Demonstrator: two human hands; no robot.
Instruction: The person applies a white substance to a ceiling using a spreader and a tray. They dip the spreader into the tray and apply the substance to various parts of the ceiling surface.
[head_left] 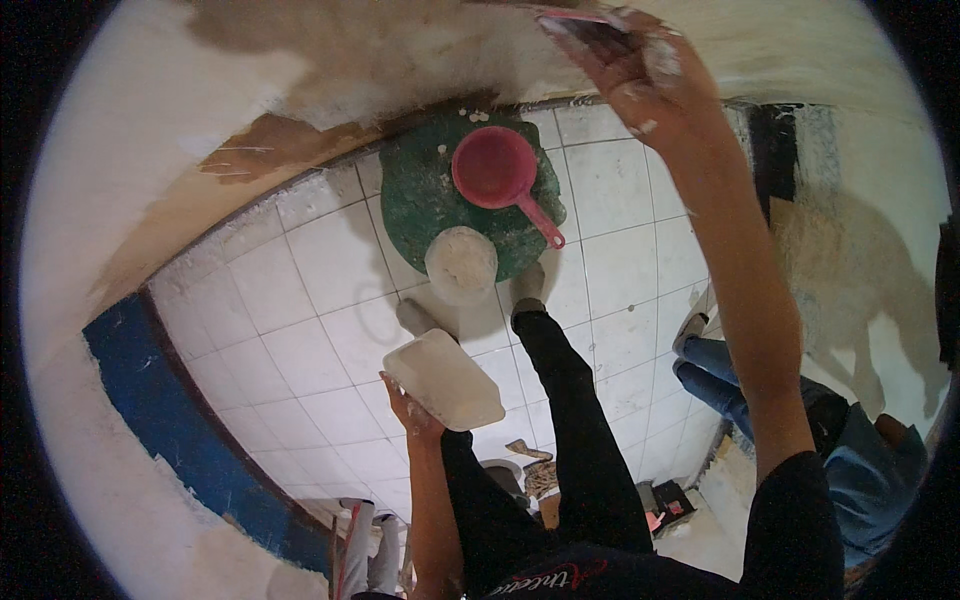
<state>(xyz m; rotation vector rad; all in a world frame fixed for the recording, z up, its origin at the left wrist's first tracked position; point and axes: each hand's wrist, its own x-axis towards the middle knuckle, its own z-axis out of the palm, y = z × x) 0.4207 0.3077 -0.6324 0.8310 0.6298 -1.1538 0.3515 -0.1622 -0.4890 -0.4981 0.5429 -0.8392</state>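
Observation:
My left hand [410, 408] grips the side of a whitish rectangular plastic container [450, 380], held in front of my legs; what lies in it, if anything, is hard to make out. My right arm stretches up to the wall [420, 50]. At its end my right hand [650, 85], smeared with white paste, is closed on a flat scraper [585, 22] with a reddish edge, close against the wall's damp brownish patch. Below, a round tub of white powder or paste [462, 262] and a pink dipper [495, 168] with a handle rest on a green mat [415, 200].
White floor tiles [330, 260] surround the mat, and my feet stand near its edge. A person in jeans and a blue top [870, 480] is at the right. A blue painted band [190, 410] runs along the left wall. Behind my legs lies a brush-like object [540, 475].

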